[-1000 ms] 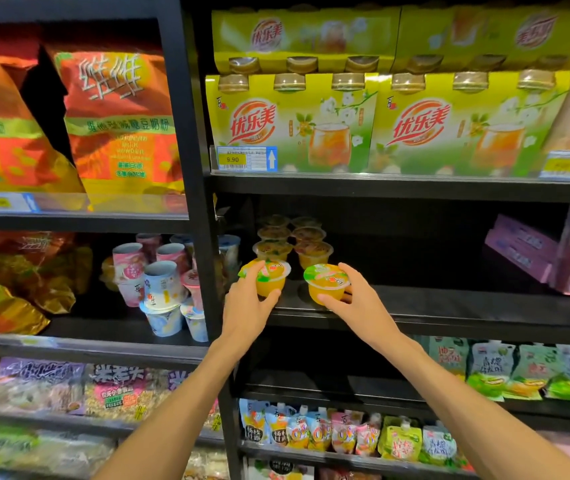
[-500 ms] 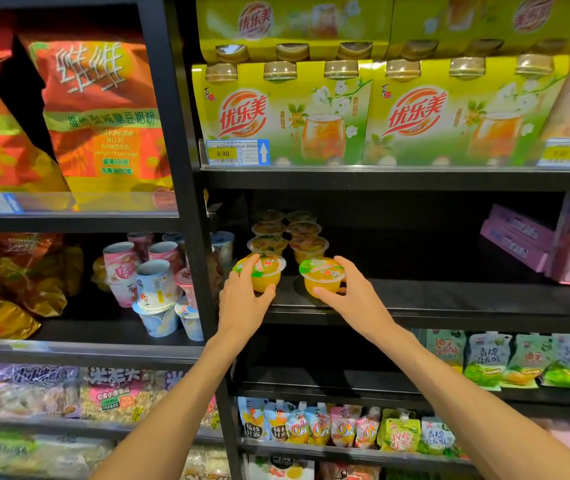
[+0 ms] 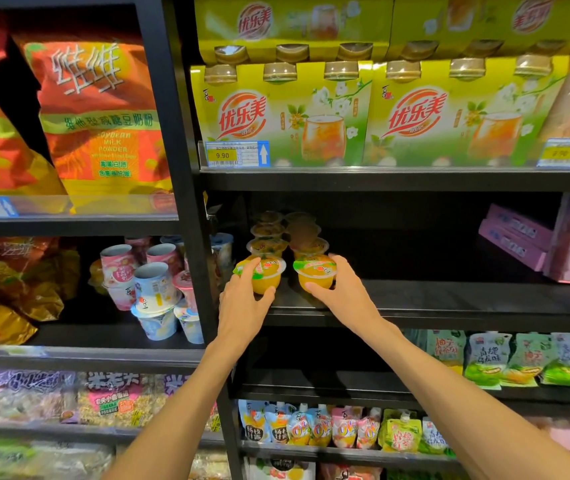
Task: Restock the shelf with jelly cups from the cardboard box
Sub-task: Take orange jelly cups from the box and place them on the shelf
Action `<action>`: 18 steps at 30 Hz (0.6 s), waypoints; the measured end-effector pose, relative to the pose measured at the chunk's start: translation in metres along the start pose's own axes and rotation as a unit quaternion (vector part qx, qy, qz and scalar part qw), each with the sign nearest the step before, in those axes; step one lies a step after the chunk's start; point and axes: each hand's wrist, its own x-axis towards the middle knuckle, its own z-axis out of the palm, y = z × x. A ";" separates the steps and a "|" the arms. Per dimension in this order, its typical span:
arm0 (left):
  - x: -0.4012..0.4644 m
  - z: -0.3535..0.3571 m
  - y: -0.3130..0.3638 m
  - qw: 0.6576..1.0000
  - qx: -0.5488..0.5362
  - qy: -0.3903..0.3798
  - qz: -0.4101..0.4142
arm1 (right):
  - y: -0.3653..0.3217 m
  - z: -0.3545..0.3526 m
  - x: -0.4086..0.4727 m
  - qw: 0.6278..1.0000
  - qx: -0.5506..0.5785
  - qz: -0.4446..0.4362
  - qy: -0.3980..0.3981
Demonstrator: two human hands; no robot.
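Observation:
Two orange jelly cups with green-and-orange foil lids stand at the front of the black middle shelf (image 3: pixel 415 306). My left hand (image 3: pixel 243 304) grips the left jelly cup (image 3: pixel 266 275) from the side. My right hand (image 3: pixel 340 289) wraps around the right jelly cup (image 3: pixel 314 273). Behind them two rows of several more jelly cups (image 3: pixel 285 233) run back into the dark shelf. The cardboard box is out of view.
The black upright post (image 3: pixel 186 202) stands just left of the cups. Yellow-green drink packs (image 3: pixel 282 116) fill the shelf above. Pink boxes (image 3: pixel 515 237) sit at the right of the same shelf. Stacked paper cups (image 3: pixel 152 289) fill the left bay; pouches (image 3: pixel 311 427) hang below.
Both hands have pushed their cups a little farther back on the shelf, up against the rows behind. The camera has shifted slightly.

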 end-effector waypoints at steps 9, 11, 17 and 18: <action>-0.001 0.000 0.000 1.000 -0.002 0.004 0.003 | -0.009 0.018 0.003 0.999 0.003 0.031 0.032; -0.001 0.000 0.000 1.000 -0.004 0.004 0.001 | -0.010 0.021 0.003 0.999 0.000 0.033 0.039; -0.003 -0.003 0.003 1.000 -0.006 0.005 -0.005 | -0.011 0.021 0.001 0.999 -0.008 0.028 0.040; -0.005 -0.004 0.005 1.000 -0.004 0.005 -0.003 | -0.011 0.020 0.000 0.999 -0.013 0.027 0.035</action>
